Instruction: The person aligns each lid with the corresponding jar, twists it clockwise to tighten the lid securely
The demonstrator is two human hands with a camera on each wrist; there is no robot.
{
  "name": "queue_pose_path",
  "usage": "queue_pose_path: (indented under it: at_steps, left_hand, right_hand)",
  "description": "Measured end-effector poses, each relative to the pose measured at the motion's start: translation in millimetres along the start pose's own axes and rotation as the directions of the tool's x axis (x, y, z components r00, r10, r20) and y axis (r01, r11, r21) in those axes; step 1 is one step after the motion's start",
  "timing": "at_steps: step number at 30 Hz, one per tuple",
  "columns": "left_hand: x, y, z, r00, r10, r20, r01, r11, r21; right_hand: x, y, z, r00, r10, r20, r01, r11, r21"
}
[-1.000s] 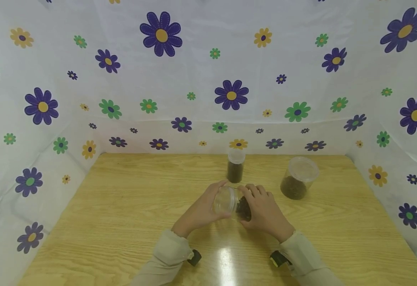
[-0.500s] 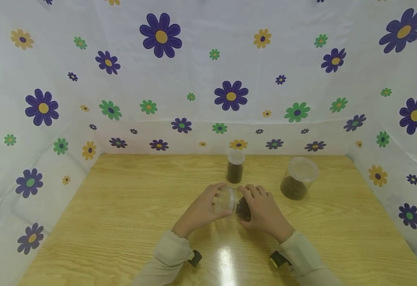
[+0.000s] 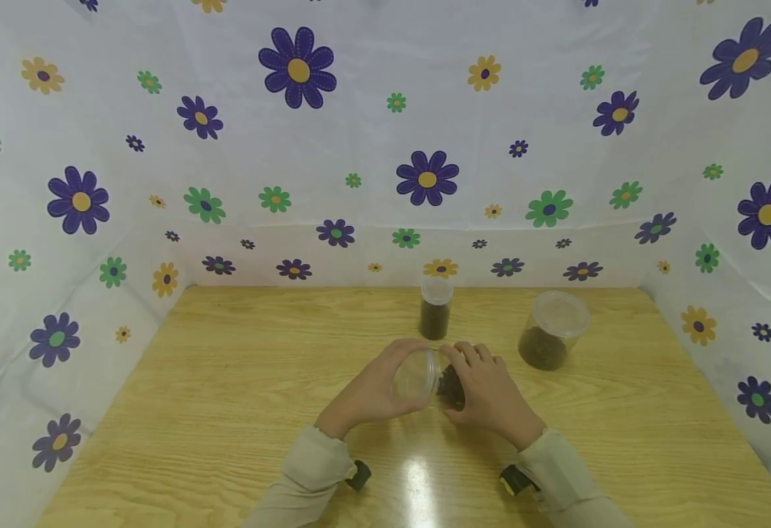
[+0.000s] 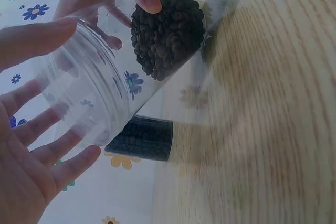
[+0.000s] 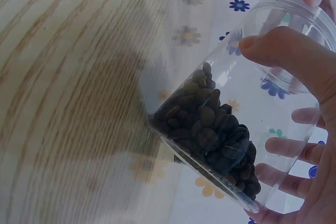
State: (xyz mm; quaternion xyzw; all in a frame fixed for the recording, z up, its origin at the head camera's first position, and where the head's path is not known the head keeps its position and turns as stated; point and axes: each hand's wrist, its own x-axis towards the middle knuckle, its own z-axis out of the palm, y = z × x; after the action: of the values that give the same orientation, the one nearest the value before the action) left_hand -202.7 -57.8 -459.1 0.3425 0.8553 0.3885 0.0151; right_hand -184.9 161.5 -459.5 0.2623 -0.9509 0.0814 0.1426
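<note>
A clear plastic jar [image 3: 450, 387] is tilted over the table, its lidded end towards my left side. Dark beans [image 5: 205, 135] lie heaped at its bottom end. My right hand [image 3: 491, 390] grips the jar's body, thumb on one side and fingers spread on the other. Around the clear screw lid [image 4: 86, 77] curl the thumb and fingers of my left hand [image 3: 375, 387]. The lid sits at the jar's mouth. Whether the jar's lower edge touches the table cannot be told.
A narrow lidded jar [image 3: 434, 315] of dark contents stands upright just behind my hands. To the right stands a wider lidded jar [image 3: 550, 334], partly filled with something dark. Flowered cloth [image 3: 359, 147] encloses the wooden table [image 3: 240, 381] at the back and sides.
The left hand's fingers have shifted round the lid, the upper ones now reaching further right. My right hand keeps its grip on the jar, almost still.
</note>
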Motion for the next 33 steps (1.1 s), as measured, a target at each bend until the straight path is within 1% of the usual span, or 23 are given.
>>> queue_pose_path:
  at_steps: [2, 4, 6, 9, 11, 14, 17, 20, 23, 27, 33]
  left_hand:
    - [0.2, -0.6, 0.0, 1.0, 0.03, -0.003, -0.03, 1.0, 0.005]
    - [0.3, -1.2, 0.3, 0.999, 0.042, -0.005, -0.042, 0.999, 0.01]
    - [0.5, -1.5, 0.9, 0.999, 0.036, 0.002, -0.036, 0.999, 0.01]
    - [0.2, -1.8, 3.0, 1.0, 0.0, 0.02, 0.0, 1.0, -0.001]
    - [-0.3, -1.4, 4.6, 0.999, -0.039, 0.026, 0.04, 0.999, -0.024]
    - [-1.3, -0.5, 6.6, 0.995, -0.097, 0.01, 0.098, 0.993, -0.058]
    - [-2.0, 1.6, 7.8, 0.987, -0.157, -0.017, 0.155, 0.984, -0.09]
    - [-2.1, 4.9, 8.2, 0.976, -0.212, -0.044, 0.207, 0.974, -0.097]
    - [-2.0, 8.5, 7.8, 0.965, -0.256, -0.056, 0.25, 0.963, -0.098]
    - [-1.7, 11.5, 7.2, 0.959, -0.279, -0.052, 0.272, 0.955, -0.123]
    - [-1.0, 9.5, 5.7, 0.96, -0.278, -0.018, 0.273, 0.952, -0.138]
  right_hand:
    - [-0.1, 0, 0, 1.0, -0.002, -0.002, 0.001, 1.0, -0.004]
    - [-0.3, 1, 1, 1.0, -0.003, -0.007, 0.003, 1.0, -0.007]
    - [-0.4, 1, 1, 1.0, -0.004, -0.009, 0.004, 1.0, -0.009]
    - [-0.6, 1, 2, 1.0, -0.005, -0.012, 0.005, 1.0, -0.018]
    - [-0.7, 1, 2, 1.0, -0.006, -0.011, 0.005, 1.0, -0.016]
    - [-0.9, 1, 3, 1.0, -0.006, -0.012, 0.006, 1.0, -0.015]
    - [-1.0, 1, 3, 1.0, -0.006, -0.012, 0.006, 1.0, -0.011]
    - [-0.8, 1, 3, 1.0, -0.005, -0.011, 0.005, 1.0, -0.007]
    - [-0.5, 1, 3, 1.0, 0.0, -0.007, 0.0, 1.0, -0.001]
    - [-0.6, 1, 2, 1.0, 0.008, 0.001, -0.008, 1.0, 0.008]
    - [-0.6, 2, 3, 1.0, 0.007, -0.002, -0.007, 1.0, 0.018]
